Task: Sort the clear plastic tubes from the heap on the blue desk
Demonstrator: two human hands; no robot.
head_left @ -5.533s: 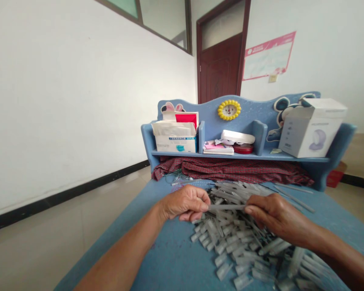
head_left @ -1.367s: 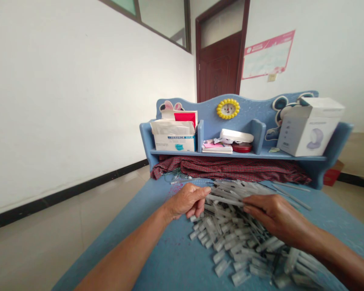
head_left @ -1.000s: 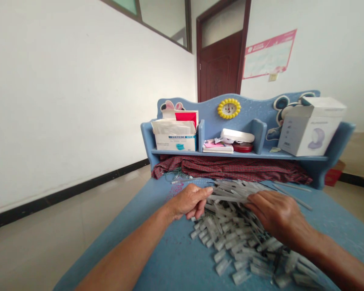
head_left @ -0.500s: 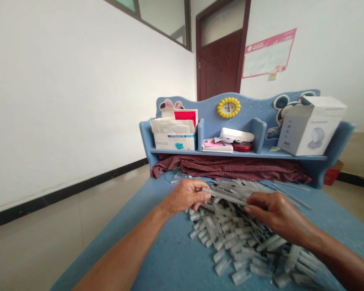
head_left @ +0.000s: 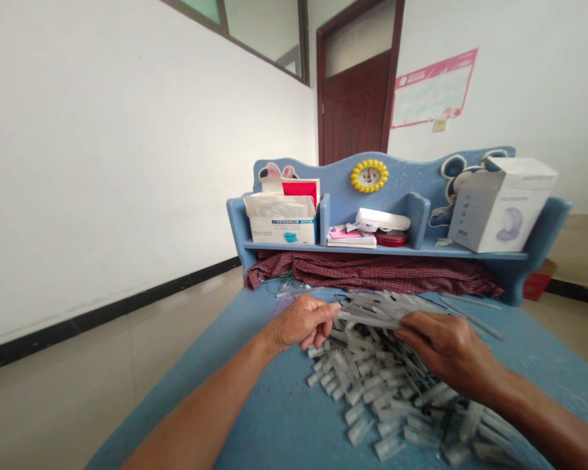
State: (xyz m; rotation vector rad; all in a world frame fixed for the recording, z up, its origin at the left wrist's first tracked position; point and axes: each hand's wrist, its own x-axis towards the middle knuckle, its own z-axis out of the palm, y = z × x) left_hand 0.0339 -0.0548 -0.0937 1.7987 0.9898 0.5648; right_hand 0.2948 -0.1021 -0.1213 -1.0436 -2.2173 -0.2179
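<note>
A slim, translucent plastic tube (head_left: 370,320) spans the gap between my two hands above the table. My left hand (head_left: 310,323) pinches its left end between thumb and curled fingers. At the other end, my right hand (head_left: 438,346) is closed round it, palm down, hiding that tip. Beneath and in front of the hands spreads a heap of short, clear plastic caps (head_left: 372,391). Behind the held tube lie longer translucent tubes (head_left: 396,301), some with dark parts. Whether the held tube has anything inside is too blurred to tell.
The blue table (head_left: 274,405) has a raised shelf (head_left: 411,253) at the back. On it stand a mask box (head_left: 284,228), papers, a red round tin (head_left: 391,239) and a white carton (head_left: 500,209). A checked cloth (head_left: 372,274) lies under the shelf.
My left hand has turned slightly and its fingers have curled in more. The right hand has shifted a little to the right and down. The tube stays between them.
</note>
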